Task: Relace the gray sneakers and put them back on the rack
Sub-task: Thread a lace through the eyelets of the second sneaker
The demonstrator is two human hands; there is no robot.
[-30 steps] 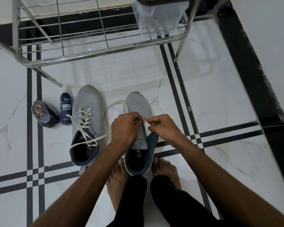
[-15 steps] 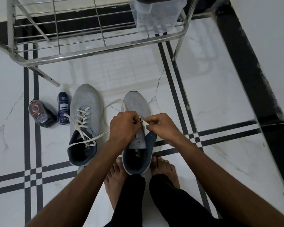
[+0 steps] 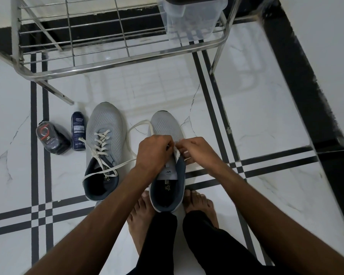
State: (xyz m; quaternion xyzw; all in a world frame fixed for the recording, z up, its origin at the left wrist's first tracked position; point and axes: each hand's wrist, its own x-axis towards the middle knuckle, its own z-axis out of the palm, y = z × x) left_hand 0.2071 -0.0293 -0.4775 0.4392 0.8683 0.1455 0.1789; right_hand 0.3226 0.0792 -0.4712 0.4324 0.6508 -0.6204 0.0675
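Both hands (image 3: 175, 147) pinching white lace (image 3: 141, 124) at right sneaker's (image 3: 167, 171) eyelets, threading; feet bracing heel, left sneaker (image 3: 103, 139) laced.

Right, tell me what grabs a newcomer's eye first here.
Both hands, left hand and right hand, meet over the right sneaker at centre, pinching its white lace. Beside it, to the left, the laced left sneaker lies on the floor, below the steel rack.

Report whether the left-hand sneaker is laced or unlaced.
Laced but untied: the left sneaker shows white lace crisscrossed through its eyelets, with loose ends trailing across the floor.
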